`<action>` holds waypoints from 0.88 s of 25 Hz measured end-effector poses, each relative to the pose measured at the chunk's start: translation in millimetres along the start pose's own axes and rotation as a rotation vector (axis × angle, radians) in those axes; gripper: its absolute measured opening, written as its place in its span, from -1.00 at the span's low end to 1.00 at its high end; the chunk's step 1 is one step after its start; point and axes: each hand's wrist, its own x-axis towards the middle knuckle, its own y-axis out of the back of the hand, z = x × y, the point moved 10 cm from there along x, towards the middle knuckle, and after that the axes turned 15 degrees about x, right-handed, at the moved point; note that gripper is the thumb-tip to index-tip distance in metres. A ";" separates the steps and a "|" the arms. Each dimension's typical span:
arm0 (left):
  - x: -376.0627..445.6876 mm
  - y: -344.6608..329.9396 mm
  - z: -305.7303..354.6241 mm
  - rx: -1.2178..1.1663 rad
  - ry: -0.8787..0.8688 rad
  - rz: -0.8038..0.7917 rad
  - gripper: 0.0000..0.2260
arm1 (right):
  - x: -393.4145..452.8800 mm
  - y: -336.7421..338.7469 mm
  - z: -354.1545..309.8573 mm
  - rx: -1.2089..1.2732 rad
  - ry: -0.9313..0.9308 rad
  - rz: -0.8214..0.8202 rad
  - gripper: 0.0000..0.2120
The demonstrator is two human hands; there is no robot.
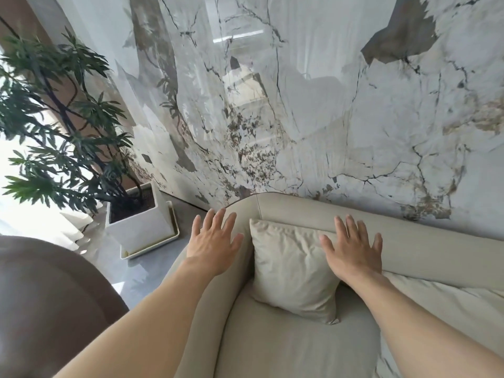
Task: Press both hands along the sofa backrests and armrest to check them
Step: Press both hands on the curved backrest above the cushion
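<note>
A beige sofa fills the lower middle and right of the head view. Its rounded armrest (207,309) curves up on the left into the backrest (436,249), which runs along the wall to the right. My left hand (214,242) lies flat on the top of the armrest near the corner, fingers spread. My right hand (353,248) rests flat on the backrest, fingers spread, with its heel over the top edge of a square beige cushion (291,271) that leans in the corner. Neither hand holds anything.
A glossy marble wall (313,110) stands right behind the backrest. A tall leafy plant (54,126) in a white square pot (139,222) on a tray stands on the grey floor left of the armrest. A brown rounded seat (46,304) is at lower left.
</note>
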 end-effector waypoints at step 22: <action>260.1 -254.7 150.6 -0.096 -0.408 0.040 -0.40 | 178.0 -200.8 82.6 -0.041 -0.284 0.032 -0.31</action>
